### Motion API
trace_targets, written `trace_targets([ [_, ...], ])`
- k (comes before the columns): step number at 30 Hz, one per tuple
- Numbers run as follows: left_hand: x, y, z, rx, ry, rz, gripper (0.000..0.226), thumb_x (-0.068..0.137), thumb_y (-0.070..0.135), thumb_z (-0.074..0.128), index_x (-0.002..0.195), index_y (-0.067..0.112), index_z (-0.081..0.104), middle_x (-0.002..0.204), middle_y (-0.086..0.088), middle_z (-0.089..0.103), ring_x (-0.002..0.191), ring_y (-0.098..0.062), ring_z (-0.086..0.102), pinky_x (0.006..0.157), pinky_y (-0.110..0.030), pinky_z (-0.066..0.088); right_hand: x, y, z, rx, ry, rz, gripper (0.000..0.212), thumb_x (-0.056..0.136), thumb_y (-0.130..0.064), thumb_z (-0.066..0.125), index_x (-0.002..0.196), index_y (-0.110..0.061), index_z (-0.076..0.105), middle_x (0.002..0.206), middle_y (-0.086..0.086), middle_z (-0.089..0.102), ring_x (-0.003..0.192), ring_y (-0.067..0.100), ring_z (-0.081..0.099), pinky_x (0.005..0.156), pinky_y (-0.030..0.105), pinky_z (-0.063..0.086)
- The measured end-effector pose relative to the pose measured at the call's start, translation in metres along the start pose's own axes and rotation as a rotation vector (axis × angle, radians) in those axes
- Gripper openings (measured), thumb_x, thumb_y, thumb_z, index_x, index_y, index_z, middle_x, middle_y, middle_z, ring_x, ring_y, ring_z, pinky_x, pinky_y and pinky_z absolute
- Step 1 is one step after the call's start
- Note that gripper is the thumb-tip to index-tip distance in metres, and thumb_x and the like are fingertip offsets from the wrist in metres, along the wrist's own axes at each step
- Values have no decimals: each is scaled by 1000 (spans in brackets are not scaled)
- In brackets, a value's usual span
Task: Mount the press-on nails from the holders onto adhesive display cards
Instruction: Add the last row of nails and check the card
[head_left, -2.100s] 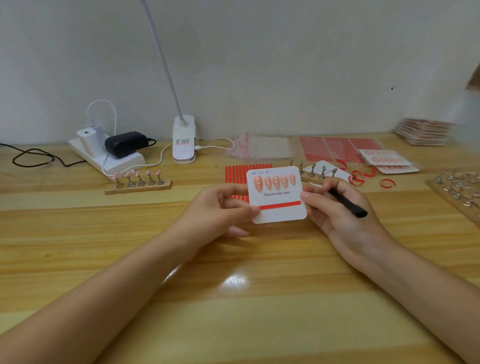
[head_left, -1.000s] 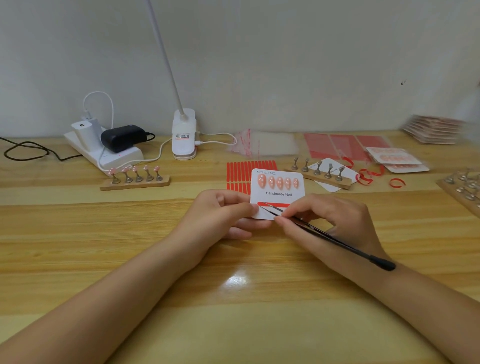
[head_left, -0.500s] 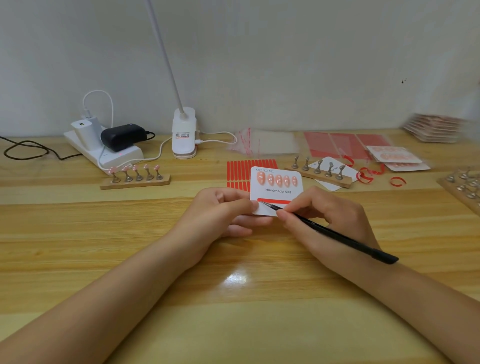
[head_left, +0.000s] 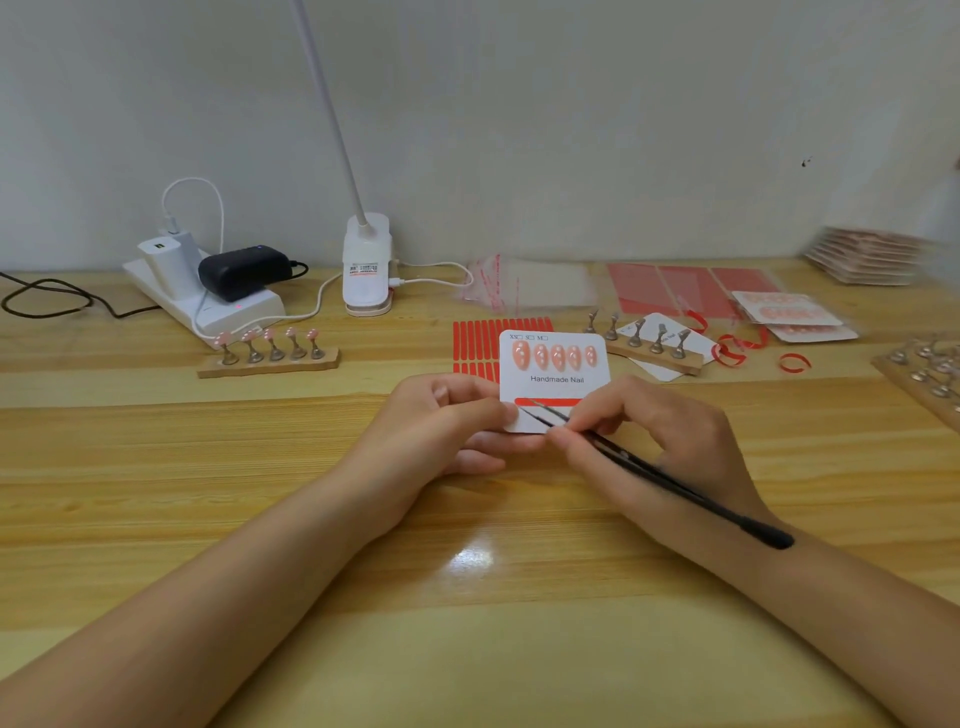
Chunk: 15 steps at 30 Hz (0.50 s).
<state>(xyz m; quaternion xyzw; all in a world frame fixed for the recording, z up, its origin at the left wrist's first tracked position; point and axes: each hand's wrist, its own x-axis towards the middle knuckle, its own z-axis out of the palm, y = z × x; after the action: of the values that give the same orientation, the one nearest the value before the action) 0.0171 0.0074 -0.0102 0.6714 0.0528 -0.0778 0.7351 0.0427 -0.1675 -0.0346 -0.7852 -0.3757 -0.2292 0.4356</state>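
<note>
Card (head_left: 555, 382): held off the table, gripped at its left edge by the left hand (head_left: 441, 421). Red strip (head_left: 545, 401) ran left-right along the card's lower part. Right hand (head_left: 654, 441), nearer, pinched tweezers (head_left: 649, 475), tips at strip.

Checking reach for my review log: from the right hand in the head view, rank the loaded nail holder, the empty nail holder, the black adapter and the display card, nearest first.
From the right hand:
1. Display card, touching it, just left.
2. Empty nail holder, just behind.
3. Loaded nail holder, far left.
4. Black adapter, far left, at the wall.
</note>
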Motion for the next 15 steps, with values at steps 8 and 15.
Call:
trace_targets([
  [8, 1, -1, -1, 1, -15, 16, 7, 85, 3, 60, 82, 8, 62, 81, -6, 74, 78, -17, 72, 50, -14, 51, 1, 3, 1, -68, -8, -88, 14, 80, -24, 62, 77, -11, 67, 70, -6, 65, 70, 3, 58, 64, 4, 42],
  [15, 2, -3, -2, 9, -34, 30, 4, 86, 4, 59, 90, 3, 61, 86, -10, 73, 81, -17, 72, 52, -14, 52, -1, 4, 4, -96, -21, -73, 19, 84, -25, 56, 78, -8, 61, 67, 0, 63, 63, 13, 58, 54, 25, 45],
])
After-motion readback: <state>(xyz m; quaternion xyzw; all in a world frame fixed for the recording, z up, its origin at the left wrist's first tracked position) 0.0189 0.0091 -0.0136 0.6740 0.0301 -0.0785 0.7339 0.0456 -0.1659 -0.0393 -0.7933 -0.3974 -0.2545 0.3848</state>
